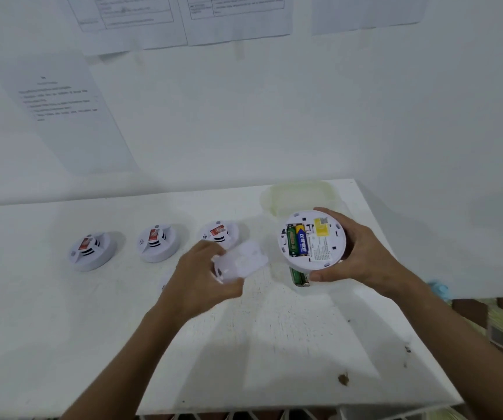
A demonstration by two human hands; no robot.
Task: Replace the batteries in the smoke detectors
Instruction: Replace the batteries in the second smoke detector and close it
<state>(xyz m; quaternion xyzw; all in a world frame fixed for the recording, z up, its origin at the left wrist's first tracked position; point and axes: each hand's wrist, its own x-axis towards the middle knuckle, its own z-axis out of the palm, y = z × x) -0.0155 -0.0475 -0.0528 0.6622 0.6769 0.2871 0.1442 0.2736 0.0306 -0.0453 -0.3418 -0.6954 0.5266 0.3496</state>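
A brown speck (pixel 343 378) lies on the white table (pixel 274 344) near its front edge, at about 5 o'clock from the table's middle.

Further in, the left hand (pixel 201 277) is curled round a white cover (pixel 239 262), thumb below and fingers behind it; the cover is blurred, so its detail cannot be read. It is held above the table, at 9 o'clock from the open detector.

The right hand (pixel 356 253) grips the open detector (pixel 312 239) by its rim, thumb on the near edge and fingers wrapped round the far side, with the back face tilted toward the camera. In its battery bay, a blue-and-yellow battery (pixel 302 241) sits next to a green one (pixel 291 241). A yellow label (pixel 321 227) is at 1 o'clock from the bay.

Just under that detector, at its 6 o'clock, loose green batteries (pixel 298 277) lie on the table, partly hidden by the thumb.

Beyond the left hand, three closed detectors stand in a row, each with a red tag on top: one (pixel 220 234) at 12 o'clock from the left hand, the next (pixel 159 242) at 10 o'clock, the last (pixel 91 250) at 9 o'clock, well apart from one another.

A clear tub (pixel 301 195) sits at the far right corner, at 12 o'clock from the held detector.

Printed sheets (pixel 71 116) hang on the wall behind.
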